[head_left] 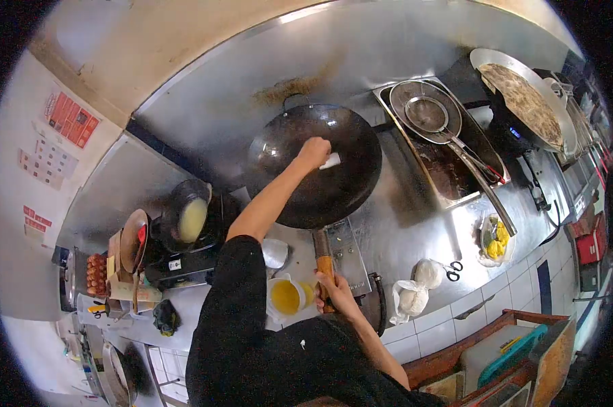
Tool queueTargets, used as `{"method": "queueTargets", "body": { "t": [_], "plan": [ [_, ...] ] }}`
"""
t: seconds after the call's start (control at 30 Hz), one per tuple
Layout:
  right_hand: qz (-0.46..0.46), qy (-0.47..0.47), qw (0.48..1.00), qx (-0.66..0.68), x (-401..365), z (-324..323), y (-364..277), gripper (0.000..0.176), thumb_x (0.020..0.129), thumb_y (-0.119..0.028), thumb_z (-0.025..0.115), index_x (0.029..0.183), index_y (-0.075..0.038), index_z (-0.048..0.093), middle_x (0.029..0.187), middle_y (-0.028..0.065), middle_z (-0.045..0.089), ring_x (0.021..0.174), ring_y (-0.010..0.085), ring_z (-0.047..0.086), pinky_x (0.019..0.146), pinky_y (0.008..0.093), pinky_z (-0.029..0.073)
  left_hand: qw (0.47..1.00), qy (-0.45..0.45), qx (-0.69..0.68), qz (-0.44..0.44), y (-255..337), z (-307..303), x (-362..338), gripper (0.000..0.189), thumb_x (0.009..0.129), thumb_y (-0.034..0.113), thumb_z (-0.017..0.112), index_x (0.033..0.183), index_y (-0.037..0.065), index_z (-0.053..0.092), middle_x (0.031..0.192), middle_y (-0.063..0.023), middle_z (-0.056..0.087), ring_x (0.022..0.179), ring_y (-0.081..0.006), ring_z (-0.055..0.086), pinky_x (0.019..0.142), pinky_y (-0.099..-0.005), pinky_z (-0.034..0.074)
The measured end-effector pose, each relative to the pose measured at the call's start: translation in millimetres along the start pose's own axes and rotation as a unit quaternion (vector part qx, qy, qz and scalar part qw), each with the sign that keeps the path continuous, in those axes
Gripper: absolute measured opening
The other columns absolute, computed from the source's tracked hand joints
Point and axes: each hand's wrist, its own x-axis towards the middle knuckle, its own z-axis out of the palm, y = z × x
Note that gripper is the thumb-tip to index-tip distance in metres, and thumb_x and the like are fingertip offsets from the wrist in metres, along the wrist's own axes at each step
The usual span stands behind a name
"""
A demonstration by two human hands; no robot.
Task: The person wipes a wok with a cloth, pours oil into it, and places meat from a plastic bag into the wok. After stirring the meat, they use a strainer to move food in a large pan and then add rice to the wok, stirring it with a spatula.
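A large dark wok (350,129) stands on the stove, its wooden handle (325,264) pointing toward me. My left hand (315,153) reaches over the wok's bowl, closed on a folded white paper or cloth (331,161) close to the inner surface. Around the wooden handle, the fingers of my right hand (338,296) are wrapped. Just left of that hand sits a clear jug of yellow liquid (287,297), with a whitish bowl (275,254) behind it.
Strainers (427,115) rest over a metal tray (449,197) on the right, beyond it a wide pan of brown liquid (523,102). Scissors (453,271), white bags (411,298) and a bowl of yellow food (497,241) lie nearer. A black pot (167,234) is left, near eggs (97,274).
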Motion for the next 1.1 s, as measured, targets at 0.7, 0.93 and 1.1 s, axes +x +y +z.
{"method": "queueTargets", "body": {
  "t": [0.7,0.93,1.1],
  "plan": [
    [0.002,-0.003,1.0,-0.026,2.5,-4.8,5.0,0.04,0.09,-0.037,0.058,0.111,-0.005,0.048,0.07,0.0025,0.049,0.048,0.0123,0.047,0.042,0.028,0.041,0.976,-0.117,-0.096,0.153,38.9,-56.1,-90.1,0.012,0.064,0.012,0.065,0.074,0.005,0.069,0.07,-0.0162,0.065,0.071,-0.0327,0.064,0.067,-0.0426,0.05],
    [-0.014,0.018,1.0,-0.018,-4.7,2.8,-0.7,0.033,0.09,-0.036,0.059,0.102,-0.006,0.05,0.068,0.0015,0.049,0.048,0.011,0.047,0.041,0.027,0.04,0.986,0.0,-0.165,-0.019,7.4,-152.6,-144.1,0.019,0.071,0.021,0.07,0.081,0.005,0.071,0.074,-0.0142,0.067,0.072,-0.0279,0.065,0.068,-0.0358,0.05],
    [-0.029,0.029,0.999,-0.004,-10.7,8.8,-0.6,0.036,0.09,-0.036,0.058,0.106,-0.005,0.051,0.068,0.0022,0.049,0.049,0.0107,0.047,0.041,0.026,0.039,0.957,0.169,-0.188,-0.146,3.9,-227.7,-240.8,0.019,0.072,0.015,0.072,0.085,0.002,0.07,0.08,-0.0134,0.067,0.07,-0.0212,0.065,0.068,-0.0304,0.049]
  ]
}}
